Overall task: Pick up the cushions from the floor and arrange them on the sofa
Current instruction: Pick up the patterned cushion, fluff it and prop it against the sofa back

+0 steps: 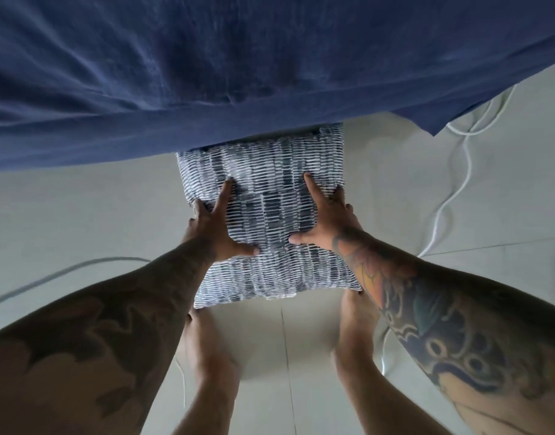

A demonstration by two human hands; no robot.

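Observation:
A square cushion point(270, 215) with a grey-and-white dashed pattern lies over the pale tiled floor, straight below me. My left hand point(213, 230) grips its left edge, thumb and forefinger pressed on top and the other fingers wrapped around the side. My right hand point(326, 224) holds the right edge in the same way. Dark blue fabric point(238, 73) fills the top of the view and hides the cushion's far edge. I cannot tell whether the cushion still touches the floor. No sofa seat is recognisable in view.
My bare legs point(213, 356) stand just behind the cushion's near edge. A white cable point(452, 196) snakes over the floor at the right, and a grey cable point(50, 277) runs along the left. Pale floor tiles point(81, 215) spread on both sides.

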